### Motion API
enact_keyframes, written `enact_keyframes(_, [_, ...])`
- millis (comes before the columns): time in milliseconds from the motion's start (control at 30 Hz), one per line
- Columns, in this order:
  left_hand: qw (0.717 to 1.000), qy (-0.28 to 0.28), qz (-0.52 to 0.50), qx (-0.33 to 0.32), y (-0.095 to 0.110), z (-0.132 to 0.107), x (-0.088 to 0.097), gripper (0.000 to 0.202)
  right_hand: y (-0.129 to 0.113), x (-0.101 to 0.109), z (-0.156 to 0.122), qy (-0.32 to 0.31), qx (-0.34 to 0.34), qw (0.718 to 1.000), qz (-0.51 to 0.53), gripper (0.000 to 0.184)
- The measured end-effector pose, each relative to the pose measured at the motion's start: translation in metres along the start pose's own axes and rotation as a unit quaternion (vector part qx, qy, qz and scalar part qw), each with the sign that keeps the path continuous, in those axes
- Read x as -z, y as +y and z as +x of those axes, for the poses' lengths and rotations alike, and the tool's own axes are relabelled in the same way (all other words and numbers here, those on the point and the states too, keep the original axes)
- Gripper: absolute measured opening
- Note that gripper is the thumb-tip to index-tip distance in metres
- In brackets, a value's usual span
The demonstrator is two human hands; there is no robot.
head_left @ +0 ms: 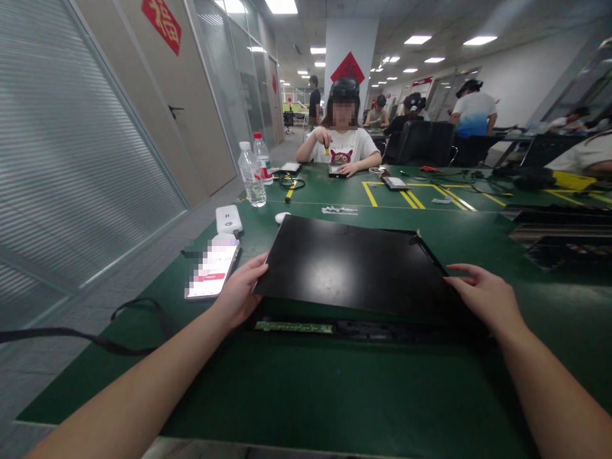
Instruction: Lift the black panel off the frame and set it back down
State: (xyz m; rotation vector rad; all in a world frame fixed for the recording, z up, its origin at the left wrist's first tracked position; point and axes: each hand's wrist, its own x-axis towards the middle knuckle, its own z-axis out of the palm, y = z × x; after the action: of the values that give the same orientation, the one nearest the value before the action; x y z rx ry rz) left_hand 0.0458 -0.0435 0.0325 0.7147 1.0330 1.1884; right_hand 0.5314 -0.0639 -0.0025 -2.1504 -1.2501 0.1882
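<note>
A large black flat panel (354,264) lies in front of me on the green table (335,395), its near edge lifted a little off a dark frame with a green circuit strip (294,327) showing underneath. My left hand (240,290) grips the panel's near left corner, fingers curled round the edge. My right hand (482,294) holds the near right edge, fingers closed over it.
A phone (213,271) lies left of the panel beside a white power bank (228,219) and two water bottles (252,173). A black cable (86,335) trails off the left table edge. A person sits across the table working; others sit farther back right.
</note>
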Motion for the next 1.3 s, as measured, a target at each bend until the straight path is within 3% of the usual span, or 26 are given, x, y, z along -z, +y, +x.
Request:
enact_keyframes(333, [1.0, 0.015, 0.022, 0.002, 0.0, 0.0, -0.001, 0.035, -0.002, 0.001, -0.001, -0.019, -0.004, 1.0, -0.019, 0.036])
enact_keyframes(600, [0.989, 0.002, 0.135, -0.056, 0.004, 0.002, 0.007, 0.039, 0.005, -0.001, 0.004, -0.012, 0.018, 1.0, -0.01, 0.034])
enact_keyframes(767, [0.943, 0.029, 0.297, -0.146, 0.001, 0.011, 0.022, 0.035, 0.004, 0.0, 0.003, -0.015, 0.014, 1.0, -0.011, 0.031])
enact_keyframes(1100, [0.827, -0.001, 0.534, -0.176, -0.003, 0.016, 0.031, 0.051, 0.005, 0.0, 0.004, -0.009, 0.031, 0.999, -0.008, 0.032])
enact_keyframes(1200, [0.821, -0.003, 0.544, -0.175, -0.003, 0.015, 0.03, 0.055, 0.002, 0.001, 0.003, -0.023, 0.019, 0.999, -0.014, 0.032])
enact_keyframes(1300, [0.836, -0.003, 0.52, -0.172, -0.004, 0.014, 0.029, 0.055, -0.004, 0.004, 0.0, -0.038, 0.012, 0.999, -0.02, 0.031])
